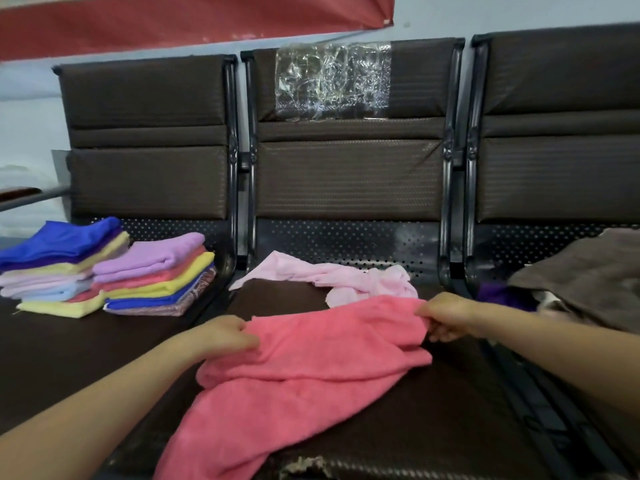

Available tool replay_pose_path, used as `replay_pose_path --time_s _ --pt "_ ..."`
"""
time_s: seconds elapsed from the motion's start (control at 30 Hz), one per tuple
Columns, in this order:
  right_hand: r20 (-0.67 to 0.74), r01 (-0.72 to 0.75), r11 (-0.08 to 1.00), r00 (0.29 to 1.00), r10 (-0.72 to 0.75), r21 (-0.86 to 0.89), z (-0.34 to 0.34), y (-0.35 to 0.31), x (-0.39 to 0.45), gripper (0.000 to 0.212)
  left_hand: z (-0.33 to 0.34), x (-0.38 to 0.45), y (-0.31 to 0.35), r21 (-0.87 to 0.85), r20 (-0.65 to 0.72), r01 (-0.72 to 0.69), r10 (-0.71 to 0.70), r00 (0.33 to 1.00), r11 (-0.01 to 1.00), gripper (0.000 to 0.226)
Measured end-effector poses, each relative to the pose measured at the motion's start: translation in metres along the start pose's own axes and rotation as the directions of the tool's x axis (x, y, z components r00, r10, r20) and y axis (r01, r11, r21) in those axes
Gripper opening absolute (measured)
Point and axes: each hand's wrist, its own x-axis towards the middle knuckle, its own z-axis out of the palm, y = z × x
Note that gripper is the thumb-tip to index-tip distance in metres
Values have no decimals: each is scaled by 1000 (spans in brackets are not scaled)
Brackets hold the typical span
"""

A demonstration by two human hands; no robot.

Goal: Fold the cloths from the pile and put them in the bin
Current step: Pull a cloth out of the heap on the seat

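While three dark brown padded bench seats (349, 181) with black metal frames stand in a row against a pale wall, the work takes place on the cushion of the middle seat. A large coral pink terry cloth (294, 375) lies over this cushion, reaching from near its middle down to its front edge, with its upper part lifted and stretched between the two hands. The left hand (221, 336) pinches the upper left corner of the cloth, with the fingers curled tight around the fabric. The right hand (446, 322) grips the upper right corner in the same way, thumb and fingers closed on the edge.

On the right seat lies a brown fabric bag (585, 271), near the right edge of that cushion, and some purple cloth (498, 294) shows just beside its left side. On the left seat, two stacks of folded cloths stand side by side at the back of the cushion: the left stack (59, 268) has a blue cloth on top, the right stack (156, 275) a lilac one. At the back edge of the middle cushion, just behind the coral cloth, a crumpled pale pink thin cloth (332, 277) is lying unfolded. A patch of clear plastic tape (332, 81) is on the middle backrest.
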Motion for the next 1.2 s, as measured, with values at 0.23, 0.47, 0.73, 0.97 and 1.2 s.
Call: replay_pose_path --time_s 0.23,0.47,0.73,0.97,1.2 --pt "71 -85 808 996 54 583 17 3 18 29 11 57 7 -151 -215 111 -143 966 982 52" --pt "-146 57 771 988 46 634 35 -31 34 3 17 84 13 -73 -160 102 -113 981 992 56" --pt "-351 323 573 934 -65 754 -14 -74 64 24 -33 99 23 -689 -482 -223 -206 852 689 25" --pt "-300 177 730 953 40 660 -12 -62 74 23 -17 129 33 -617 -382 -63 -229 895 784 53" --pt "-53 479 876 878 -476 66 21 -58 3 11 2 67 87 -358 -404 -215 56 913 909 38"
